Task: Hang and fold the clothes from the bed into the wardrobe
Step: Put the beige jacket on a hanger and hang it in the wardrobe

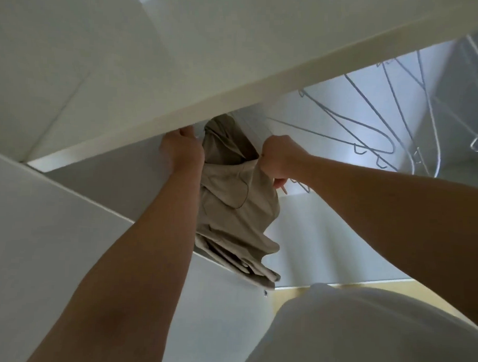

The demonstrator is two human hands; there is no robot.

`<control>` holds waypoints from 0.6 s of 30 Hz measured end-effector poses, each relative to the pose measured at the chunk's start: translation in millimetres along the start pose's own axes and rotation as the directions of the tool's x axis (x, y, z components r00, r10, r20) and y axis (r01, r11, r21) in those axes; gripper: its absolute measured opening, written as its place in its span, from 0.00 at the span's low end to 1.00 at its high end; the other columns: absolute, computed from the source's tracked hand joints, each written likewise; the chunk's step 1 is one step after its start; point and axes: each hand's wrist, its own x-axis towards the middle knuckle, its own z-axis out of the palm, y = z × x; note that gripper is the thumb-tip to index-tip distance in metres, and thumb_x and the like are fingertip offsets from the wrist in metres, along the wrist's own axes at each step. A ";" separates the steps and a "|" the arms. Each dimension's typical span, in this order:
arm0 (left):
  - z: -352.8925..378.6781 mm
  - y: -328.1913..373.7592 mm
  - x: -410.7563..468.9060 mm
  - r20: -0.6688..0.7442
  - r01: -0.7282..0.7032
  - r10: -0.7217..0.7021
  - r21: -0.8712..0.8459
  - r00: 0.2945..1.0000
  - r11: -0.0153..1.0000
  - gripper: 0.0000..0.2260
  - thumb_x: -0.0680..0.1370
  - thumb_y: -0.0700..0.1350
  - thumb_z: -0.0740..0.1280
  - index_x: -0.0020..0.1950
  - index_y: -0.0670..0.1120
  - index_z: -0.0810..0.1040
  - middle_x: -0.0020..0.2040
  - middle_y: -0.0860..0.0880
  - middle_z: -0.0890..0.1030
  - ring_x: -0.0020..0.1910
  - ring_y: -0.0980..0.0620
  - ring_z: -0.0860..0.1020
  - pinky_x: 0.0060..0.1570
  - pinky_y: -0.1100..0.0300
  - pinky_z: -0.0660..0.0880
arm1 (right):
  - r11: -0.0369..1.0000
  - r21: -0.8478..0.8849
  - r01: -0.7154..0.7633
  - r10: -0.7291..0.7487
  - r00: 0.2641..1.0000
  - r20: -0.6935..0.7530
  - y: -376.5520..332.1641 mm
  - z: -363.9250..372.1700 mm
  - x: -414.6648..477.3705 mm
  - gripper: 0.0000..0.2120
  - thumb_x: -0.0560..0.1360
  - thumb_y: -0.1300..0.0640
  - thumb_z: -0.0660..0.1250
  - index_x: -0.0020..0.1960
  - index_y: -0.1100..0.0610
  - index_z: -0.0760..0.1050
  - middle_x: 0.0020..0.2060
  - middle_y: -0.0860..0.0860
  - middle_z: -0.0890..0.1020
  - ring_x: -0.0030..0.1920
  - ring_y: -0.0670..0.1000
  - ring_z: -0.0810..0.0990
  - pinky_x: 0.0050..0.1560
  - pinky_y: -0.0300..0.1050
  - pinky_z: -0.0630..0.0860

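Beige garment (231,207) is mid-hanging inside the wardrobe (263,81). The right hand (280,158) clutches its fabric and the left hand (179,149) reaches up beside it, its grip hidden. Next probably comes settling it straight, clear of the wire hangers (369,136).

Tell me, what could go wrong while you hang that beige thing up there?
1. The beige garment hangs bunched and lopsided, and its top is hidden behind the wardrobe's front edge. It may slip down if the right hand, whose fingers grip the cloth, lets go.
2. Empty wire hangers hang close beside that hand; a tug might snag or knock them.
3. The left hand reaches where little can be seen, so it could miss.
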 end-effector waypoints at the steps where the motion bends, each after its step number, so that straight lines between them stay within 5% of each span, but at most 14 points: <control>1: 0.5 2.2 3.8 0.017 0.025 -0.024 -0.055 1.000 0.998 0.20 0.84 0.53 0.58 0.56 0.40 0.83 0.57 0.39 0.84 0.57 0.41 0.82 0.56 0.55 0.78 | 1.000 0.003 0.007 -0.007 1.000 0.001 1.8 -0.3 0.2 0.07 0.79 0.59 0.68 0.42 0.56 0.74 0.40 0.56 0.83 0.26 0.48 0.84 0.22 0.37 0.76; 3: 0.7 6.7 10.4 0.055 0.048 -0.043 -0.098 0.998 0.994 0.19 0.84 0.52 0.59 0.60 0.38 0.81 0.59 0.38 0.83 0.58 0.39 0.81 0.58 0.49 0.79 | 1.000 0.006 0.020 -0.020 1.000 0.006 3.8 0.8 -1.0 0.08 0.79 0.58 0.69 0.42 0.57 0.75 0.38 0.56 0.83 0.26 0.48 0.84 0.22 0.36 0.75; 8: -1.6 17.0 16.4 0.009 -0.042 0.041 0.193 0.999 0.980 0.21 0.85 0.52 0.57 0.63 0.38 0.80 0.62 0.38 0.81 0.63 0.40 0.78 0.64 0.49 0.73 | 0.998 0.053 0.034 -0.033 0.999 -0.022 5.4 -2.4 -8.9 0.10 0.77 0.60 0.68 0.37 0.59 0.73 0.34 0.57 0.81 0.22 0.49 0.82 0.20 0.36 0.73; 18: -4.9 22.9 12.0 -0.054 -0.073 0.071 -0.042 0.996 0.996 0.17 0.84 0.49 0.61 0.54 0.37 0.83 0.51 0.43 0.85 0.50 0.47 0.83 0.53 0.50 0.80 | 0.997 0.072 0.027 -0.025 0.999 -0.033 5.9 -8.0 -20.2 0.09 0.80 0.62 0.64 0.42 0.63 0.76 0.34 0.59 0.82 0.25 0.54 0.84 0.25 0.45 0.81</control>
